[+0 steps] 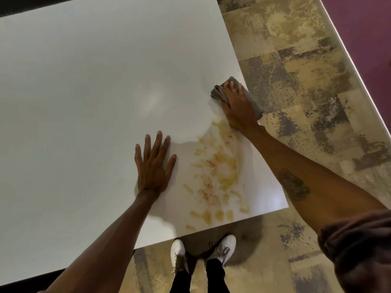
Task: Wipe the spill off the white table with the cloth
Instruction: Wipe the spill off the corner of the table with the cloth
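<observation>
A yellow-orange smeared spill (218,178) with reddish specks covers the near right part of the white table (84,92), running from the front edge up toward the right edge. My right hand (237,106) presses flat on a folded grey cloth (254,102) at the table's right edge, just above the top of the spill. The cloth hangs partly over the edge. My left hand (154,163) lies flat on the table with fingers spread, holding nothing, just left of the spill.
The table's right edge and front edge meet at a corner (286,205) close to my right forearm. Patterned beige-grey floor (306,81) lies to the right. My white shoes (224,248) stand below the front edge. A purple wall (364,28) is at the far right.
</observation>
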`<state>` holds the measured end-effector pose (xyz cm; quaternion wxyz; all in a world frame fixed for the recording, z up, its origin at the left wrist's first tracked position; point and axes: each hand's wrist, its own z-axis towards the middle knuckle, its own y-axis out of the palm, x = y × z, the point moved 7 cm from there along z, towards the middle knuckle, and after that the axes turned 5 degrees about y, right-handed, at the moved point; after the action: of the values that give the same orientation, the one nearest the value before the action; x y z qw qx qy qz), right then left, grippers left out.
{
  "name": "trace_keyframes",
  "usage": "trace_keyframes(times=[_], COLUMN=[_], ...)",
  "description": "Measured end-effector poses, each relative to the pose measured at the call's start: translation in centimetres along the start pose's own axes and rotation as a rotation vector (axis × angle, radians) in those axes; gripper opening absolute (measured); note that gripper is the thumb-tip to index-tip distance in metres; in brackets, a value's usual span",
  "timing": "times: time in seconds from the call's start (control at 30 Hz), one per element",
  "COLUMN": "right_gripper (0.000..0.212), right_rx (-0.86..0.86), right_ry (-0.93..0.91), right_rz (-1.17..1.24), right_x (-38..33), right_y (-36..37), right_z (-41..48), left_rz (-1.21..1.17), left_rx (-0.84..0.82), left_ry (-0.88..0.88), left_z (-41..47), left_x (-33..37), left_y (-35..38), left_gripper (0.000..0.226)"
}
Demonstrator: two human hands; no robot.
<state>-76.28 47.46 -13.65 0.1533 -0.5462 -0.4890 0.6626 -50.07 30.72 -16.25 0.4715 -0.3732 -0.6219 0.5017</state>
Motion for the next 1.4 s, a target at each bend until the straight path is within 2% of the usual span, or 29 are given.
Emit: trace_keyframes(times=[0.1, 0.3, 0.57, 0.73, 0.87, 0.97, 1.13, 1.27, 1.4], right_gripper=[0.047, 0.044, 0.046, 0.048, 0.052, 0.049, 0.045, 0.048, 0.05], right_rx=[-0.062, -0.065, -0.123, -0.089, 0.026, 0.093, 0.527, 0.566, 0.58], right_ry=[-0.116, -0.214, -0.208, -0.183, -0.058, 0.035, 0.305, 0.545, 0.716], right_rz=[0.026, 0.035, 0.02, -0.017, 0.016, 0.027, 0.085, 0.078, 0.177], right_x=[-0.7, -1.1, 0.2, 0.4, 0.4, -0.3, -2.9, -3.5, -3.9], right_y=[0.5, 1.0, 2.1, 1.8, 1.4, 2.4, 3.6, 4.6, 5.2], right_z=[-2.0, -8.1, -17.5, -23.9, -27.4, -29.1, -29.7, -27.4, -24.6], left_rz=[-0.016, 0.022, -0.025, -0.109, -0.058, -0.04, -0.007, 0.013, 0.105], left_rx=[0.003, 0.024, 0.006, -0.066, -0.098, -0.057, -0.065, -0.071, 0.029], left_ry=[-0.004, -0.014, -0.005, 0.091, 0.155, 0.095, 0.044, 0.047, 0.087], left_z=[-0.1, -0.4, -0.8, -1.7, -4.2, -4.7, -4.2, -3.9, -4.0], left_x=[0.1, 0.3, -0.2, -0.7, -0.8, -1.1, -1.7, -1.8, -1.5], left_y=[-0.2, -0.4, 0.5, 0.4, 0.4, 0.1, 0.5, 0.8, 0.5], left_gripper=[0.062, 0.06, 0.058, 0.057, 0.064, 0.07, 0.073, 0.074, 0.071])
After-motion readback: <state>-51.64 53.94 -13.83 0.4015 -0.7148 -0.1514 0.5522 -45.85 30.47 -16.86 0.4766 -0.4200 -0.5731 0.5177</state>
